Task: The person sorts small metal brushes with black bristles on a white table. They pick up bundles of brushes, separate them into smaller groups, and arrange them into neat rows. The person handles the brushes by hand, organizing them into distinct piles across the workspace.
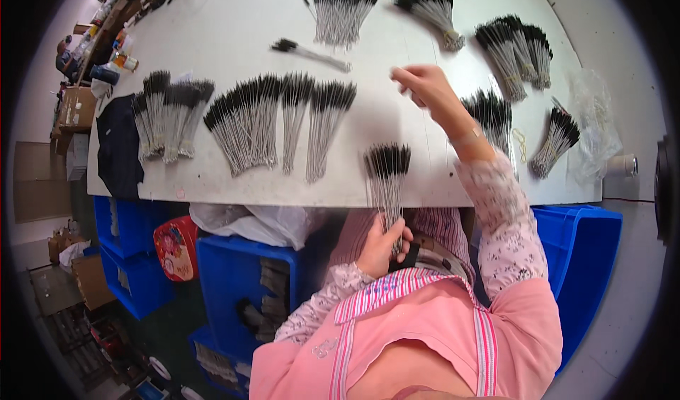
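Observation:
My left hand is closed around the wire stems of a bundle of thin brushes, held upright in front of the table's near edge. Their black bristle ends point away from me. Over the table, my right hand is raised with its fingers partly bent and somewhat apart, a little blurred; nothing shows in it. Left of it lies a small bunch of brushes. Below its forearm another pile of brushes is partly covered by my sleeve.
More brush bundles lie on the white table: a row at left, others at the far side and right. Dark cloth and a clear plastic bag lie at the ends. Blue crates stand beside me. Another person is far left.

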`<state>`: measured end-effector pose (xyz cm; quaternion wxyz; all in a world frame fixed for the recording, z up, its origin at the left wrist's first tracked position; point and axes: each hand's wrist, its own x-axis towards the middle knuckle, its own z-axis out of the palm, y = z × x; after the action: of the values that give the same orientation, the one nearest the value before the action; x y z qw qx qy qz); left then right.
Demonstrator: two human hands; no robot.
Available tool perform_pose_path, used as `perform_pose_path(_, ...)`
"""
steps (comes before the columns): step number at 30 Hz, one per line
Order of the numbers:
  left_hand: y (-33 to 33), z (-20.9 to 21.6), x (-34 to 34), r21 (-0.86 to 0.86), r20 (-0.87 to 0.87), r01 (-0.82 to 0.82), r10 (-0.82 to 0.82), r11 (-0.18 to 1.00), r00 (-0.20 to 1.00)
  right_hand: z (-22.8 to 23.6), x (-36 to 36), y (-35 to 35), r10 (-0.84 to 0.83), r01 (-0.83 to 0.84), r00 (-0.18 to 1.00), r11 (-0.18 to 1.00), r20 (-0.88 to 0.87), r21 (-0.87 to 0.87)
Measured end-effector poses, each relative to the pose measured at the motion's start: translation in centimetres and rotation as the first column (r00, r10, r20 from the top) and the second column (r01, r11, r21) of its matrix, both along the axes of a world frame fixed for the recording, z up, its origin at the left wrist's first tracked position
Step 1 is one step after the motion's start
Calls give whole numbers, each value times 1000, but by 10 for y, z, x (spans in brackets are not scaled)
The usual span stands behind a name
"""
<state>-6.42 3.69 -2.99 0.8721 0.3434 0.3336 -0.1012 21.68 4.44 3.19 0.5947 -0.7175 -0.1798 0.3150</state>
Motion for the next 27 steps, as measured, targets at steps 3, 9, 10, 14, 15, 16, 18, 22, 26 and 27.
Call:
perform_pose_path(3, -4, 10, 8, -61, -55, 0, -3, 998, 998, 1, -63, -74, -122, 130, 990, 983, 66, -133)
perform_pose_path(9, -16, -1, 4, -133, -66, -110, 102, 985, 993, -49, -174, -129, -134, 118, 971, 989, -200, -94)
perform_pose_path(10, -17, -5, 4, -115, -56, -84, 78, 990, 995, -60, -182, -127, -119, 110, 966, 993, -230, -51)
perform_pose_path(14, -20, -9, 5, -62, 0, -47, 47, 997, 999, -68, -188, -130, -181, 237, 781, 971, -597, 15)
perform_pose_path(15, -20, -9, 6, -39, 0, -48, 48, 998, 999, -69, -187, -130, -182, 252, 760, 967, -624, 26)
perform_pose_path(16, -21, -7, 6, -28, -21, -48, 48, 998, 999, -70, -186, -130, -180, 266, 738, 963, -651, 36)
perform_pose_path(18, -24, 1, 8, 2, -35, -79, 79, 997, 996, -70, -186, -131, -189, 290, 704, 956, -685, 34)
perform_pose_path(22, -24, 2, 9, 59, -52, -86, 89, 995, 995, -73, -187, -129, -241, 348, 690, 937, -683, 21)
perform_pose_path(26, -24, -3, 8, 213, -70, 29, -15, 977, 997, -87, -191, -128, -261, 347, 772, 937, -580, 39)
perform_pose_path(27, -23, -4, 8, 170, -66, 13, -1, 985, 998, -88, -192, -128, -271, 344, 802, 938, -532, 40)
